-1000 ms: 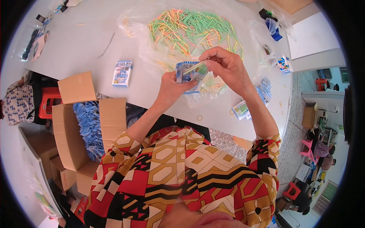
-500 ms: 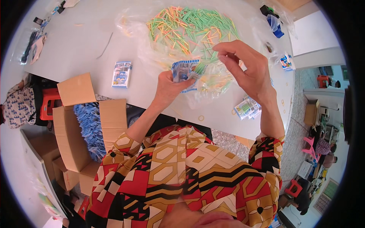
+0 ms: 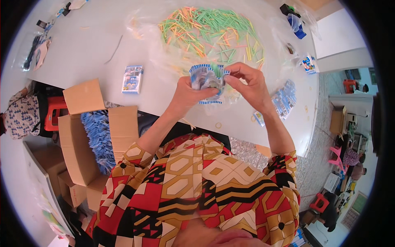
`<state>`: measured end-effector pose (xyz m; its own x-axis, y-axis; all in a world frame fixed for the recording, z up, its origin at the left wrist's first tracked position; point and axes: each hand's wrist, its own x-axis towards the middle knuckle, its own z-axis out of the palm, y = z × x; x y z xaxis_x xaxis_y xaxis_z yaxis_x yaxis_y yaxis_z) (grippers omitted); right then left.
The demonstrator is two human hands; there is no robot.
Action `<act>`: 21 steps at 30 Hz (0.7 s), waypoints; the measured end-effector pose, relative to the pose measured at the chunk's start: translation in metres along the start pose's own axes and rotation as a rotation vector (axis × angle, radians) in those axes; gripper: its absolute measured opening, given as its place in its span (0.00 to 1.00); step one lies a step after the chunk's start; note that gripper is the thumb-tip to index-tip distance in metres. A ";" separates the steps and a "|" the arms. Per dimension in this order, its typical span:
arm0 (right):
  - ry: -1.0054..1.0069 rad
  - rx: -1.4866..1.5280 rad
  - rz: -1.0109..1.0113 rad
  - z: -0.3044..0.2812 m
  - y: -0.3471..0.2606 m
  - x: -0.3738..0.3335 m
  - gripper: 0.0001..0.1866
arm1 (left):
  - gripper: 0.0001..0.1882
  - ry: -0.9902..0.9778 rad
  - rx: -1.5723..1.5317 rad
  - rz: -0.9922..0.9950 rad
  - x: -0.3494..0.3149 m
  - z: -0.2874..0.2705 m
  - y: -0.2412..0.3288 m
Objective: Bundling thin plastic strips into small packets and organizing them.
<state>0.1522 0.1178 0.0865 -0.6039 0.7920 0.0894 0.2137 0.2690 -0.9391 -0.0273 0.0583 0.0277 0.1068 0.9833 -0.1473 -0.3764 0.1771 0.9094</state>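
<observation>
Over the table's front part, my left hand (image 3: pixel 184 95) grips a small blue-and-white plastic bag (image 3: pixel 201 79), its thumb lying across the front. Green sticks (image 3: pixel 215 70) show at the bag's upper part. With thumb and forefinger, my right hand (image 3: pixel 251 85) pinches the bag's upper right edge. Beyond both hands, green, yellow and orange thin sticks (image 3: pixel 214 26) are heaped on a clear plastic sheet (image 3: pixel 142 24). Fanned-out blue-and-white bags (image 3: pixel 284 99) lie beside my right forearm, which partly covers them.
A flat stack of similar bags (image 3: pixel 132 79) lies on the table at left. Below it stands an open cardboard box (image 3: pixel 76 150) filled with blue packs (image 3: pixel 97 136). Rubber bands (image 3: pixel 218 125) lie near the front edge. Another person (image 3: pixel 24 109) sits at far left.
My right hand has come down and left from the sticks to the bag and now pinches its edge. The fanned bags at right are more exposed.
</observation>
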 end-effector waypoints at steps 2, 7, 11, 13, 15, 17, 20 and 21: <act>0.042 -0.001 -0.007 0.002 0.003 -0.007 0.07 | 0.16 -0.011 0.002 0.005 -0.002 0.003 0.000; 0.351 0.240 -0.030 -0.005 -0.001 -0.034 0.06 | 0.14 -0.005 -0.218 -0.004 -0.006 0.006 0.000; 0.485 0.165 -0.071 -0.022 0.021 -0.064 0.07 | 0.12 0.077 -0.192 -0.043 -0.009 0.001 -0.002; 0.510 -0.089 0.119 -0.028 0.046 -0.084 0.07 | 0.11 0.089 -0.186 -0.048 -0.006 0.003 -0.003; 0.612 0.013 0.135 -0.030 0.063 -0.108 0.07 | 0.10 0.085 -0.183 -0.033 -0.009 0.003 -0.003; 0.704 0.121 0.145 -0.027 0.077 -0.131 0.07 | 0.10 0.033 -0.193 -0.044 -0.010 0.004 -0.004; 0.794 -0.050 0.337 -0.024 0.107 -0.161 0.09 | 0.10 -0.043 -0.179 -0.029 -0.008 0.008 -0.004; 0.842 -0.151 0.330 -0.023 0.119 -0.169 0.10 | 0.10 -0.066 -0.157 -0.009 -0.007 0.010 -0.004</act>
<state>0.2976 0.0284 -0.0322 0.2521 0.9633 0.0926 0.4102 -0.0197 -0.9118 -0.0178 0.0501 0.0290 0.1694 0.9777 -0.1241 -0.5136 0.1950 0.8356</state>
